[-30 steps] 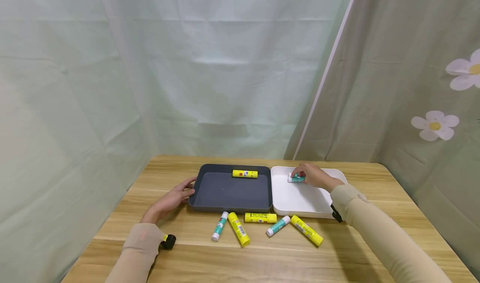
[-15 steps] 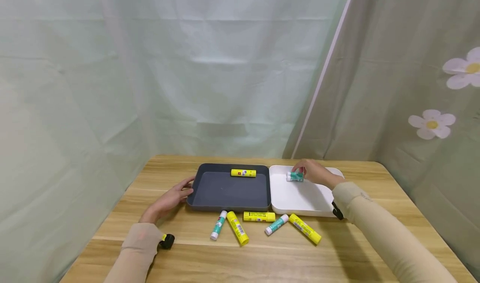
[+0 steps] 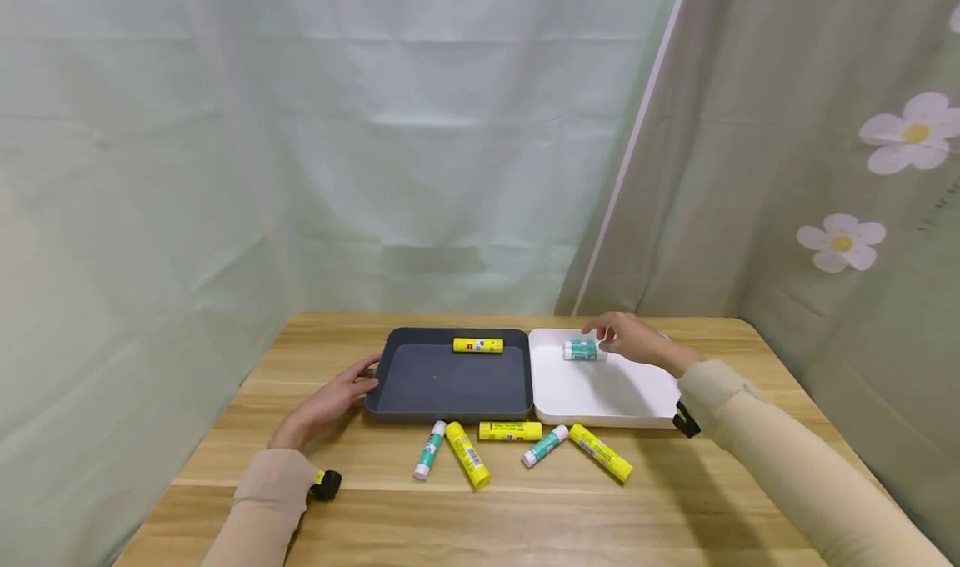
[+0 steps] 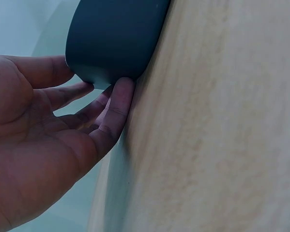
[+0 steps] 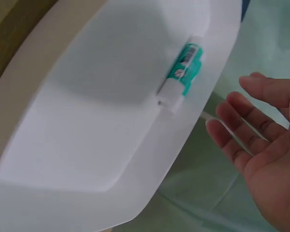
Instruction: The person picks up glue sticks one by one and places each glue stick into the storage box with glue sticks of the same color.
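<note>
In the head view my left hand [image 3: 333, 400] rests its fingers against the left end of a dark grey tray [image 3: 450, 415]. Its fingertips touch the outer wall of the tray corner in the left wrist view, without curling round it. A yellow glue stick [image 3: 477, 346] lies at the back of this tray. My right hand [image 3: 633, 338] is over the white tray [image 3: 607, 419], fingers spread and holding nothing. Just left of it, a teal-and-white glue stick [image 5: 182, 70] lies in the white tray; whether a second one lies against it I cannot tell.
On the wooden table [image 3: 480, 517], in front of the trays, are several glue sticks: a teal one [image 3: 430, 450], a yellow one [image 3: 468, 455], another yellow one [image 3: 510, 431], a second teal one [image 3: 545, 446] and a yellow one at right [image 3: 601, 454]. A pale curtain [image 3: 420, 175] hangs behind.
My right hand has let go of the teal glue stick in the white tray and drawn slightly right, fingers spreading. My left hand stays at the dark tray. The head view shifts a little.
</note>
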The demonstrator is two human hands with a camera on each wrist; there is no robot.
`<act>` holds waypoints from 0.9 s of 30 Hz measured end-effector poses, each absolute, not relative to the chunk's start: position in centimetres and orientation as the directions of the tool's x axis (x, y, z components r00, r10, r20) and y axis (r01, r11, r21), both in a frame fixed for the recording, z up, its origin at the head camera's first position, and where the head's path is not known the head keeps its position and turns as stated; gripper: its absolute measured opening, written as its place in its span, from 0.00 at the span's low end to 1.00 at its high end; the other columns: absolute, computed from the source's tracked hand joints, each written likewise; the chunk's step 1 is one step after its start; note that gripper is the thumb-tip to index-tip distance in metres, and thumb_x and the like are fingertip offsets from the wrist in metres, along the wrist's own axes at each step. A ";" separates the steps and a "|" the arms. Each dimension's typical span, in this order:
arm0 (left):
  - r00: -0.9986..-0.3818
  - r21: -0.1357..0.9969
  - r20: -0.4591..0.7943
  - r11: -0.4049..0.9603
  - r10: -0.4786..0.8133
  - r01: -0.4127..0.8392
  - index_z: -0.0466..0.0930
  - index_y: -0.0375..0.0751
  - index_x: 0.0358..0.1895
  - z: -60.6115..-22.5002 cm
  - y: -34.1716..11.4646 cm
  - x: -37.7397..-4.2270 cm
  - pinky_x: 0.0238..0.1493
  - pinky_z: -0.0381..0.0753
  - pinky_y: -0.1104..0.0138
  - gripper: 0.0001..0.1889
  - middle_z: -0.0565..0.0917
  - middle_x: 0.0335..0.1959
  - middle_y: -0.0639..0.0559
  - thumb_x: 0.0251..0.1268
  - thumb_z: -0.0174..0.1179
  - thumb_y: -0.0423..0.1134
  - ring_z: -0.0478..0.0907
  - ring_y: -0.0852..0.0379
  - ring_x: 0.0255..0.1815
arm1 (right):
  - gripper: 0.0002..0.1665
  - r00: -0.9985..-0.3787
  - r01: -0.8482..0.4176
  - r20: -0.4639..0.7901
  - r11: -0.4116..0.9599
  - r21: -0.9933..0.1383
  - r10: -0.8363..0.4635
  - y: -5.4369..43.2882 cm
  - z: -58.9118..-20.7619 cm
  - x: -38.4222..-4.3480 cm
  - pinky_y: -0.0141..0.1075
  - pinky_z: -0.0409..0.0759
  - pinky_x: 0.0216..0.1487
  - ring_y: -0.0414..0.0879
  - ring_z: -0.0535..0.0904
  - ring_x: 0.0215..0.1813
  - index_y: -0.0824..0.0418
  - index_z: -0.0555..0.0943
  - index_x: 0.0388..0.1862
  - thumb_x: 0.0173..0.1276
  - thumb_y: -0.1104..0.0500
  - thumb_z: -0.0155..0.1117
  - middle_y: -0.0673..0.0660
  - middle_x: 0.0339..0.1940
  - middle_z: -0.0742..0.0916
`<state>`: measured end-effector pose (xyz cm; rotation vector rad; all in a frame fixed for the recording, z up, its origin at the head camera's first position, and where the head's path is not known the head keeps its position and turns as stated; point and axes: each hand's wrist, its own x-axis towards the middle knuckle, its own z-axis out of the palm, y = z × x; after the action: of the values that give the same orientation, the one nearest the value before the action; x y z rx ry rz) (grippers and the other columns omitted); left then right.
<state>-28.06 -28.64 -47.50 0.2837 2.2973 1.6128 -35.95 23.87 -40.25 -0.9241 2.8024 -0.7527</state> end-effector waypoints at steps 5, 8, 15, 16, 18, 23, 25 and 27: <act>-0.931 0.938 -0.138 0.346 0.339 -0.013 0.42 0.34 0.85 -47.5 -28.8 -28.2 0.74 0.60 0.36 0.32 0.49 0.78 0.24 0.87 0.43 0.35 0.53 0.27 0.78 | 0.19 -0.811 -0.532 0.067 0.684 -0.499 -0.581 23.9 -39.4 -35.2 0.41 0.81 0.43 0.52 0.79 0.44 0.68 0.84 0.59 0.69 0.74 0.65 0.62 0.41 0.85; -0.930 0.936 -0.139 0.351 0.341 -0.012 0.42 0.34 0.85 -47.6 -28.8 -28.3 0.75 0.59 0.36 0.33 0.49 0.79 0.24 0.87 0.43 0.35 0.53 0.27 0.78 | 0.19 -0.809 -0.530 0.062 0.681 -0.505 -0.584 24.1 -39.1 -34.9 0.42 0.81 0.44 0.52 0.80 0.46 0.68 0.84 0.60 0.70 0.73 0.65 0.65 0.44 0.85; -0.932 0.937 -0.146 0.348 0.331 -0.023 0.43 0.35 0.85 -47.6 -28.8 -28.5 0.75 0.59 0.38 0.32 0.50 0.78 0.25 0.87 0.43 0.36 0.54 0.28 0.78 | 0.19 -0.806 -0.535 0.068 0.674 -0.510 -0.588 24.2 -38.6 -34.2 0.43 0.82 0.47 0.53 0.81 0.48 0.67 0.83 0.61 0.72 0.71 0.66 0.60 0.44 0.85; -0.932 0.936 -0.145 0.352 0.332 -0.020 0.42 0.35 0.85 -47.6 -28.8 -28.5 0.75 0.60 0.38 0.32 0.50 0.78 0.25 0.87 0.43 0.36 0.54 0.28 0.78 | 0.19 -0.807 -0.534 0.068 0.674 -0.510 -0.587 24.2 -38.5 -34.1 0.44 0.82 0.47 0.53 0.81 0.48 0.67 0.83 0.61 0.72 0.70 0.66 0.60 0.44 0.85; -0.933 0.936 -0.144 0.351 0.329 -0.020 0.43 0.35 0.85 -47.6 -28.9 -28.6 0.74 0.61 0.38 0.32 0.51 0.77 0.25 0.87 0.43 0.36 0.55 0.28 0.77 | 0.19 -0.809 -0.532 0.068 0.676 -0.510 -0.584 24.3 -38.4 -34.0 0.44 0.83 0.47 0.53 0.81 0.48 0.68 0.83 0.61 0.72 0.70 0.66 0.58 0.44 0.85; -0.930 0.940 -0.141 0.340 0.339 -0.018 0.43 0.34 0.85 -47.6 -29.0 -28.6 0.74 0.61 0.37 0.32 0.51 0.77 0.24 0.87 0.43 0.35 0.56 0.27 0.76 | 0.21 -0.812 -0.525 0.059 0.681 -0.511 -0.581 24.3 -38.1 -33.6 0.43 0.83 0.47 0.54 0.81 0.49 0.68 0.82 0.63 0.72 0.70 0.66 0.57 0.44 0.84; -0.929 0.942 -0.141 0.334 0.343 -0.020 0.42 0.34 0.85 -47.6 -29.0 -28.5 0.74 0.60 0.36 0.32 0.50 0.77 0.25 0.87 0.43 0.35 0.56 0.27 0.76 | 0.21 -0.811 -0.524 0.056 0.680 -0.513 -0.583 24.3 -37.9 -33.4 0.43 0.83 0.47 0.54 0.81 0.50 0.68 0.81 0.63 0.72 0.70 0.66 0.57 0.44 0.84; -0.928 0.943 -0.140 0.332 0.345 -0.019 0.42 0.34 0.85 -47.6 -29.0 -28.5 0.74 0.60 0.36 0.32 0.50 0.77 0.25 0.87 0.43 0.35 0.55 0.27 0.76 | 0.21 -0.813 -0.518 0.051 0.681 -0.518 -0.579 24.3 -37.8 -33.2 0.43 0.83 0.47 0.54 0.81 0.50 0.68 0.81 0.64 0.72 0.70 0.66 0.57 0.44 0.85</act>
<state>-28.45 -28.99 -47.58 0.2910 2.2869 1.6249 -33.20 24.32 -37.81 -0.9080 2.7719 -0.7996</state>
